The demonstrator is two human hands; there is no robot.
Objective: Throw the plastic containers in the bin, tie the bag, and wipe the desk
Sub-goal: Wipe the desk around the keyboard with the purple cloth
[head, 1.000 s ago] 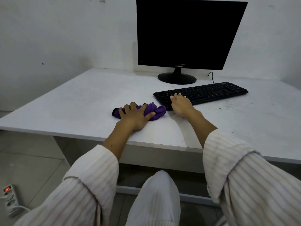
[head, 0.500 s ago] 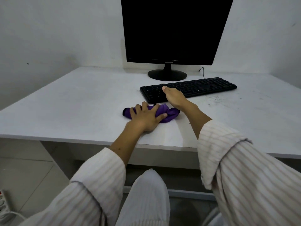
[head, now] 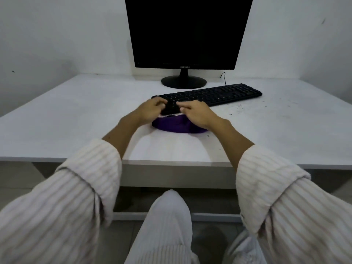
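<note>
A white desk (head: pixel 76 115) fills the head view, set into the corner of plain pale walls, its near edge running across the middle of the frame. At 12 o'clock stands a black monitor (head: pixel 188 31), screen dark, on a round foot. In front of it, running from centre toward 2 o'clock, lies a black keyboard (head: pixel 219 94), set at a slant; small dark specks dot the desk top at 3 o'clock of it. A crumpled purple cloth (head: pixel 171 124) lies on the desk just below the keyboard's left end, touching or nearly touching it.

Both hands reach over the cloth to that left end. The left hand (head: pixel 150 110) has its fingers curled at the keyboard's corner; the right hand (head: pixel 198 113) has its fingers bent on the keys just beside it, its wrist over the cloth. Both are blurred, so I cannot tell whether either really grips the keyboard. Striped pale sleeves (head: pixel 276 187) are rolled up the forearms, and a knee in pale trousers shows at 6 o'clock.
</note>
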